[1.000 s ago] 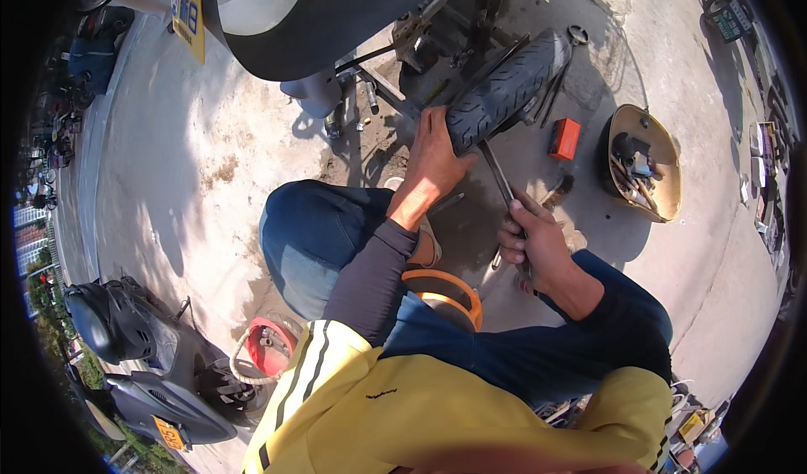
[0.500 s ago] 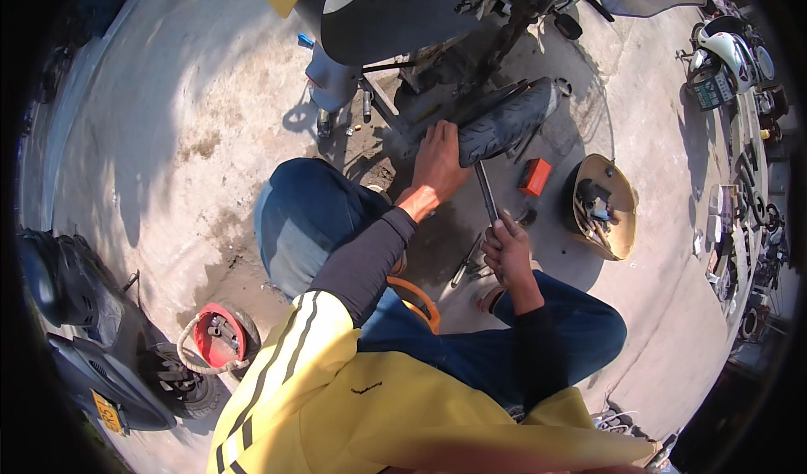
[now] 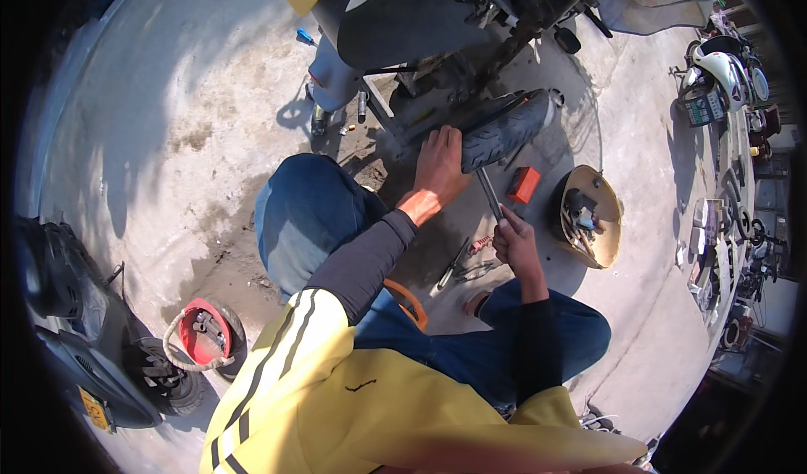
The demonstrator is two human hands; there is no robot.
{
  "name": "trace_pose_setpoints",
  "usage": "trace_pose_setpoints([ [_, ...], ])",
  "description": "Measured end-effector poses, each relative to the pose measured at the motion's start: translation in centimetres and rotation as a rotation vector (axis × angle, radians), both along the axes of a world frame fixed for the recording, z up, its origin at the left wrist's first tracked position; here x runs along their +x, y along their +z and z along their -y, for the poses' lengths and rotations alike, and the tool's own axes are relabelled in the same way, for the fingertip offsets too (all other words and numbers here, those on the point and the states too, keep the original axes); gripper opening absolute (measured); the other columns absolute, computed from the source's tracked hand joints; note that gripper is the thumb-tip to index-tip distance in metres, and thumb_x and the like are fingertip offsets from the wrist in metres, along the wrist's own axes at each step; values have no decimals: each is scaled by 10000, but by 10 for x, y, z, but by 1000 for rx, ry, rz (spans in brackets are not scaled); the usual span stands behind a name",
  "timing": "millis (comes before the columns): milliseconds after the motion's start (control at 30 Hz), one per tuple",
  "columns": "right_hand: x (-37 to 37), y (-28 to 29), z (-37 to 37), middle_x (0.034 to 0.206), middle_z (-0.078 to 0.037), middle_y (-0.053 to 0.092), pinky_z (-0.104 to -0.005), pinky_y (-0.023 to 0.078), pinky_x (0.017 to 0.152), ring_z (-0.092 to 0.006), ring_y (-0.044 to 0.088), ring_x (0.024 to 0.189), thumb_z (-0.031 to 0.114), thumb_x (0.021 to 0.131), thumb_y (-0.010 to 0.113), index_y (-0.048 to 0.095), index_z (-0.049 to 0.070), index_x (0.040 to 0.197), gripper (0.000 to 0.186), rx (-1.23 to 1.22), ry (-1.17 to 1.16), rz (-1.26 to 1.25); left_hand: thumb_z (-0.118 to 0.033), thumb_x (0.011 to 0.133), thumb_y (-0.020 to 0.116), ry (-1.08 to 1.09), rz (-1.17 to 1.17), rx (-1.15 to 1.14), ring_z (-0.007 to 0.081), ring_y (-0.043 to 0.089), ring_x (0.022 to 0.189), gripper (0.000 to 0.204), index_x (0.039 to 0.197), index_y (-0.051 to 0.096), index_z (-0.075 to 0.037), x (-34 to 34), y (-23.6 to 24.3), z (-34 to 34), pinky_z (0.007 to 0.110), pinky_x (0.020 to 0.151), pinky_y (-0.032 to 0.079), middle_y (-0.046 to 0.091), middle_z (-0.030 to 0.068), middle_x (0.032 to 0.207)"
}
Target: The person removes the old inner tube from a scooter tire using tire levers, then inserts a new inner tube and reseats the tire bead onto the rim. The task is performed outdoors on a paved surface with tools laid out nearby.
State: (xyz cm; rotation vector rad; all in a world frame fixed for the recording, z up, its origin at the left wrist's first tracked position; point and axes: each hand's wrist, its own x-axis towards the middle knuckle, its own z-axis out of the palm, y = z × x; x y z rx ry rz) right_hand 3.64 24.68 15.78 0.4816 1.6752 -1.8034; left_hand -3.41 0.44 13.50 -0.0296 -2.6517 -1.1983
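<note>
A scooter's black tyre (image 3: 504, 138) lies tilted on its wheel ahead of me, below the vehicle's grey body. My left hand (image 3: 441, 165) is closed over the tyre's near left edge, fingertips on its far side and partly hidden. A long metal tyre lever (image 3: 489, 192) slants from the tyre's near edge down to my right hand (image 3: 516, 245), whose fingers wrap its lower end. Where the lever meets the rim, its tip is hidden. On the ground left of that hand lie a thin dark tool (image 3: 452, 264) and a pink-red tool (image 3: 482, 244).
An orange-red box (image 3: 524, 185) and a beige tub (image 3: 611, 232) of tools stand to the right. A red-lined bucket (image 3: 199, 333) of metal parts is at lower left, beside a parked scooter (image 3: 105, 373). An orange ring-like piece (image 3: 408, 303) lies by my legs.
My right hand has swung slightly right with the lever, which leans more. The pink-red tool has come into view. My left hand stays on the tyre. The whole view has shifted a little.
</note>
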Motion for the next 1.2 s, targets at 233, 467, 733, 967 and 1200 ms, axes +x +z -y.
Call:
trace_pose_setpoints([
  [233, -9, -2, -3, 728, 49, 499, -229, 326, 470, -41, 413, 540, 152, 1111, 573, 547, 12, 1535, 447, 48, 77, -97, -95, 657, 869, 5, -29, 2, 450, 552, 1191, 678, 1224, 524, 42, -3, -6, 5, 499, 1039, 484, 563, 237, 1238],
  [467, -24, -87, -31, 765, 35, 561, -247, 428, 612, -50, 497, 681, 154, 1074, 661, 636, -15, 1438, 402, 344, 176, -514, -118, 652, 886, 19, -18, 26, 436, 542, 1189, 697, 1227, 529, 48, 2, -2, -2, 489, 1050, 476, 552, 227, 1239],
  [733, -15, -79, -18, 735, 7, 540, -284, 440, 596, -77, 492, 650, 145, 1088, 618, 643, -17, 1419, 369, 524, 168, -576, -127, 645, 901, 33, -35, 93, 435, 533, 1199, 751, 1263, 512, 48, 5, -11, -5, 498, 1053, 463, 535, 233, 1262],
  [967, -19, -46, -5, 666, -17, 514, -290, 435, 588, -68, 476, 634, 162, 1086, 620, 654, 4, 1416, 367, 595, 242, -600, -146, 651, 899, 16, 29, 63, 426, 530, 1207, 743, 1261, 520, 45, 1, -1, 2, 485, 1042, 461, 534, 224, 1266],
  [1200, -23, -102, -16, 743, 65, 512, -243, 387, 593, -39, 465, 668, 194, 1116, 579, 681, 26, 1310, 276, 470, 198, -711, -138, 653, 893, 33, -1, 106, 426, 527, 1197, 730, 1259, 525, 38, 5, -7, -6, 488, 1038, 461, 530, 218, 1255],
])
